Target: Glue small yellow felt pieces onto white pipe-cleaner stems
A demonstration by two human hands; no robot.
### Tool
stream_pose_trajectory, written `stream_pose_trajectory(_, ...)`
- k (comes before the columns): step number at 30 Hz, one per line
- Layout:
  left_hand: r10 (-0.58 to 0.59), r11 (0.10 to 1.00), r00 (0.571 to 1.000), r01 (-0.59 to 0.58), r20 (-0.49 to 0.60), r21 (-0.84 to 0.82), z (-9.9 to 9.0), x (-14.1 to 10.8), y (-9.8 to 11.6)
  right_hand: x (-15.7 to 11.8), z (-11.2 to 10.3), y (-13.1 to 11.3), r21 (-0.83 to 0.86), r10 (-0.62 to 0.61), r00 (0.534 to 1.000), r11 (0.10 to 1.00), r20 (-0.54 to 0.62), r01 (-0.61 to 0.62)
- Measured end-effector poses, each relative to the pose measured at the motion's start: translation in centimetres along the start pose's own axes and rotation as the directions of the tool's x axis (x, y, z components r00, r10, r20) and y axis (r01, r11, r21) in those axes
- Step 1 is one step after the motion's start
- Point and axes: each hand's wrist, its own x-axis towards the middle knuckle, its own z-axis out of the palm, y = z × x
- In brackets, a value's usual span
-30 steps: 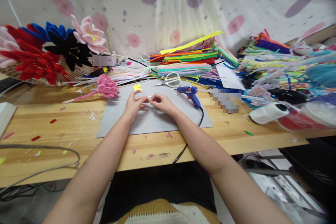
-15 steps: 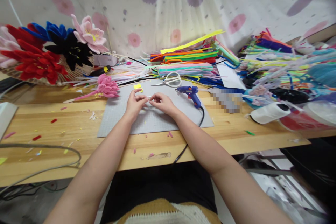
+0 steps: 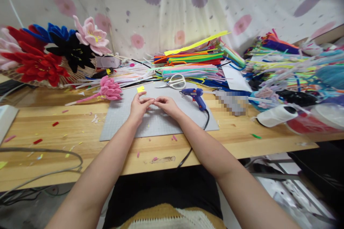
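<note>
Above the grey cutting mat point(image 3: 161, 127), my left hand point(image 3: 139, 106) and my right hand point(image 3: 167, 106) meet with their fingertips pinched together. What they pinch is too small or hidden to make out. Just beyond my left hand lies a small yellow piece point(image 3: 140, 88). White-handled scissors point(image 3: 177, 81) rest at the mat's far edge. A blue glue gun point(image 3: 196, 97) lies to the right of my right hand, its black cord running down toward the table's front edge. The pink fuzzy flower point(image 3: 110, 88) lies to the left of my left hand.
Bundles of coloured pipe cleaners point(image 3: 190, 59) line the back. Red, black, blue and pink flowers point(image 3: 43, 66) stand at the back left. A white bottle point(image 3: 276, 115) lies at the right. Scraps and a grey cable point(image 3: 53, 149) are on the wooden table's point(image 3: 231, 143) left.
The fingertips of both hands have come closer together, and my right hand's fingers have straightened a little. The white bit seen near the fingertips before no longer shows.
</note>
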Motion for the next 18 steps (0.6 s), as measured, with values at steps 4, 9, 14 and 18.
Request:
stream_pose_trajectory(4, -0.013, 1.0, 0.999, 0.013, -0.05, -0.007, 0.11, -0.02, -0.01, 0.18, 0.32, 0.29, -0.012, -0.01, 0.999, 1.0, -0.032, 0.01)
stream_pose_trajectory(9, 0.016, 1.0, 0.996, -0.017, -0.088, -0.004, 0.11, 0.04, -0.09, 0.11, 0.59, -0.01, -0.223, -0.065, 0.994, 0.974, -0.089, 0.044)
stream_pose_trajectory(14, 0.056, 0.998, 0.992, -0.052, -0.11, 0.036, 0.06, 0.23, -0.23, -0.11, 0.53, -0.33, -0.421, -0.135, 0.984, 0.904, -0.114, 0.075)
stream_pose_trajectory(18, 0.069, 0.997, 0.984, -0.064, -0.166, 0.033, 0.04, 0.49, -0.1, -0.15, 0.39, -0.38, -0.447, -0.117, 0.988, 0.893, -0.102, 0.06)
